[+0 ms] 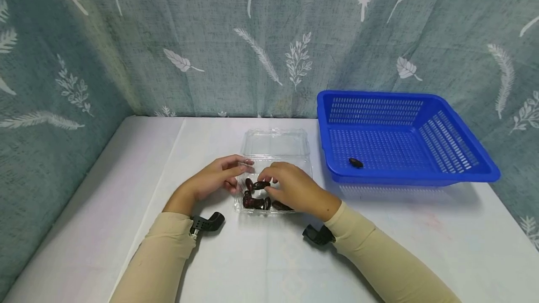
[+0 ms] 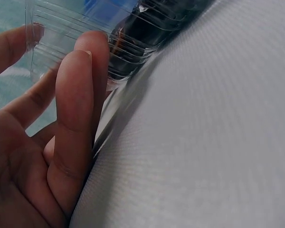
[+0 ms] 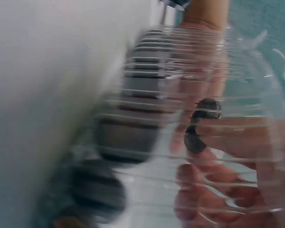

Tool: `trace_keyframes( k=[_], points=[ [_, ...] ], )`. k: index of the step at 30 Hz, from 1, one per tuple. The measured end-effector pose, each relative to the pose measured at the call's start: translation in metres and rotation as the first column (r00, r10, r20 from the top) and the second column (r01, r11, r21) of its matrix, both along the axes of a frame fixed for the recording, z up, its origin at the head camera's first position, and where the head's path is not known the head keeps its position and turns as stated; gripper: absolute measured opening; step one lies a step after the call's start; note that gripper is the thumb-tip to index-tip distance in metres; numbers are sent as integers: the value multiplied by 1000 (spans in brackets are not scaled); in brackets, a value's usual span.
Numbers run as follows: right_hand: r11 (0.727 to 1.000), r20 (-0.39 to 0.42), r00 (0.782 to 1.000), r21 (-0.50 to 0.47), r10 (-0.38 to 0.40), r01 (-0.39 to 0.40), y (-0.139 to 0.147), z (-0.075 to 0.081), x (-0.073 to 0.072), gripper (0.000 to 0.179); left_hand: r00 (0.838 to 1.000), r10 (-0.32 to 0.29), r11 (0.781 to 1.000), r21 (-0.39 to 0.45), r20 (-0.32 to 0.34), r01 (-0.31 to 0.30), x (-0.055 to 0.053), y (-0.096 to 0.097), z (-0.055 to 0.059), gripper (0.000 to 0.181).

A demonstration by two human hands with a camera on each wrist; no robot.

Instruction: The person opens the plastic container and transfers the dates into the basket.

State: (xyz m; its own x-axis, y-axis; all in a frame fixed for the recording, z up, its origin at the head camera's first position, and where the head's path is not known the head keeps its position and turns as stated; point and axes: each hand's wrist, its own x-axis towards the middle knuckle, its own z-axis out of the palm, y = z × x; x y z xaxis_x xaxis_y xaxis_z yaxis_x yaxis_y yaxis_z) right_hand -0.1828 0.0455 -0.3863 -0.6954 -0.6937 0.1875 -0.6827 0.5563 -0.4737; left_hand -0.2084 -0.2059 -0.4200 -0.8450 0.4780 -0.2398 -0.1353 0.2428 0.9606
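Dates [image 1: 255,203], glossy and dark brown, lay in a ridged clear plastic clamshell container [image 1: 262,211], bunched mostly between its 9 and 5 o'clock sides. Its lid [image 1: 275,143] lay folded back toward 12 o'clock.

"What were the hands doing?"

"The left hand [image 1: 216,176] grasped the container's wall near 10 o'clock. The right hand [image 1: 294,186] reached in from 4 o'clock, pinching a single date [image 1: 262,185] between thumb and fingers."

"Were the rest all in there?"

"Another date [image 1: 355,162] lay in the blue perforated plastic basket [image 1: 404,180], toward its 8 o'clock corner. That basket stood between 2 and 3 o'clock from the container."

"And the surface?"

"White cloth [image 1: 261,261], finely woven up close in the left wrist view. A crease ran down it from 10 to 8 o'clock, and a faint pinkish patch showed between 3 and 4."

"What about the room?"

"Blue-green fabric [image 1: 210,27], printed with white leaves and sprigs, hung along 12 o'clock and wrapped around toward 9 and 3."
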Motion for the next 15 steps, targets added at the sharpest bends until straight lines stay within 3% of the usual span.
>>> trace_keyframes(
  k=[5, 15],
  points=[
    [996, -110, 993, -82, -30, 21, 4, 13, 4, 20, 1000, -4, 1000, -9, -16, 4, 0, -1, -1, 45],
    [967, -151, 984, -251, -93, 53, 21, 43, 7, 22, 1000, -7, 1000, 7, -12, 7, 0, -1, -1, 44]
  ],
)
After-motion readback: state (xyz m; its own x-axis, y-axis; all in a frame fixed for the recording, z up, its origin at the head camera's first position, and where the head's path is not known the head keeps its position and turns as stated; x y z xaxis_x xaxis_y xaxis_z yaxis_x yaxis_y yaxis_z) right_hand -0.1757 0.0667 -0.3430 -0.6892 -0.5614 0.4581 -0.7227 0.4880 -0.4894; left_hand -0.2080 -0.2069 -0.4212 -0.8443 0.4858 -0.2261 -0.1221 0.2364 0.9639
